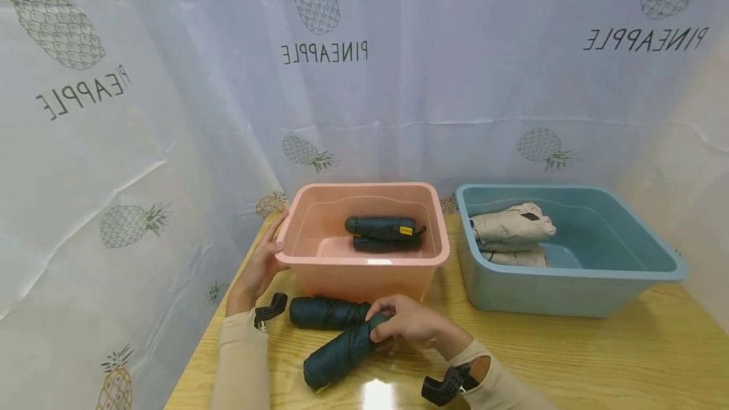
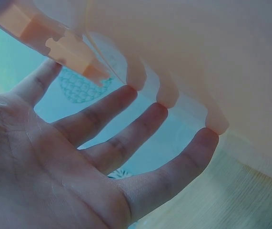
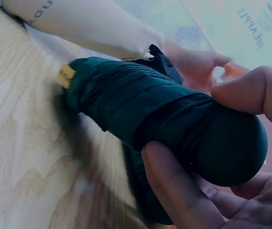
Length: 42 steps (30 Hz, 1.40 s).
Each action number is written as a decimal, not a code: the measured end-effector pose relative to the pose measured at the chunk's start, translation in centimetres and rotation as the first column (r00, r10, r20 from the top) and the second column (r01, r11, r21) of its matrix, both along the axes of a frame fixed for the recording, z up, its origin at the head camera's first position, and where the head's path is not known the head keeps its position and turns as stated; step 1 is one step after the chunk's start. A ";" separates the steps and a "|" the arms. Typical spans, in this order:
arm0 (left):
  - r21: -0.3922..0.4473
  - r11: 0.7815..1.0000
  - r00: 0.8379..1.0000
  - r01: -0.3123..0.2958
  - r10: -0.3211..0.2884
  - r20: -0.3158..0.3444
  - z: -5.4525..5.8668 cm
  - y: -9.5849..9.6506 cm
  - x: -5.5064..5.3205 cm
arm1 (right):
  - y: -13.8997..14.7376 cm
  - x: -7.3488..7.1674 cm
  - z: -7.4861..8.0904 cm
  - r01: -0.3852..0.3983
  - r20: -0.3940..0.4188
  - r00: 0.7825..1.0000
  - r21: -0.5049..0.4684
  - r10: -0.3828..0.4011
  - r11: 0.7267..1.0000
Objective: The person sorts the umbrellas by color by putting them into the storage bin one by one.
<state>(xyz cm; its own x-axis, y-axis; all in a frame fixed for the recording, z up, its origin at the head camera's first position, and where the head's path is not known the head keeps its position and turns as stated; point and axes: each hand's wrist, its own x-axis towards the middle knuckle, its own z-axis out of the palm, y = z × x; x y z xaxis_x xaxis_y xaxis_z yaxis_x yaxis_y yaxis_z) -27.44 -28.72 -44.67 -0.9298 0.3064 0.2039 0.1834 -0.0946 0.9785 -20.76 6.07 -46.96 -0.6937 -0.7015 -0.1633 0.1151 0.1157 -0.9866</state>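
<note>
A folded dark green umbrella point(image 1: 340, 354) is gripped near its rounded handle end by my right hand point(image 1: 412, 321). In the right wrist view, thumb and fingers wrap that end of the umbrella point(image 3: 140, 100), and a yellow tag shows at its far end. Behind it a second folded umbrella point(image 1: 324, 313) lies on the table. My left hand point(image 1: 261, 264) rests against the left side of the pink bin point(image 1: 364, 277). Seen from the left wrist, the fingertips point(image 2: 159, 110) touch the bin's outer wall with the fingers spread. Dark folded umbrellas point(image 1: 381, 228) lie inside this bin.
To the right stands a blue bin point(image 1: 569, 293) with several beige folded umbrellas point(image 1: 512, 225) at its left end. Both bins sit on a wooden table point(image 1: 655, 359). A curtain point(image 1: 444, 93) printed with pineapples hangs behind and at the sides.
</note>
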 end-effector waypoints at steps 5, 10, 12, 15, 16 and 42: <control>0.004 1.000 1.000 0.010 -0.010 0.006 -0.2 0.0 0.0 | 0.9 -0.4 0.5 0.005 -0.024 1.000 -0.009 -0.005 1.000; 0.002 1.000 1.000 0.004 -0.004 -0.004 -0.3 0.0 -0.1 | 1.6 -0.5 1.8 0.031 -0.023 0.999 -0.027 -0.032 0.999; 0.004 1.000 1.000 0.002 -0.002 -0.002 -0.2 0.0 -0.1 | 1.8 -0.5 2.2 0.039 -0.009 0.999 -0.051 -0.039 0.998; 0.008 1.000 1.000 0.002 -0.002 0.002 -0.3 0.0 -0.1 | 1.9 -0.4 2.8 0.045 0.025 0.999 -0.100 -0.042 0.994; 0.009 1.000 1.000 0.002 -0.002 0.002 -0.3 0.0 -0.1 | 2.0 -0.3 3.0 0.045 0.037 0.998 -0.117 -0.041 0.992; 0.005 1.000 1.000 -0.006 0.006 0.006 -0.1 0.1 -0.1 | 3.2 1.0 6.4 -0.002 0.090 0.995 -0.409 0.042 0.912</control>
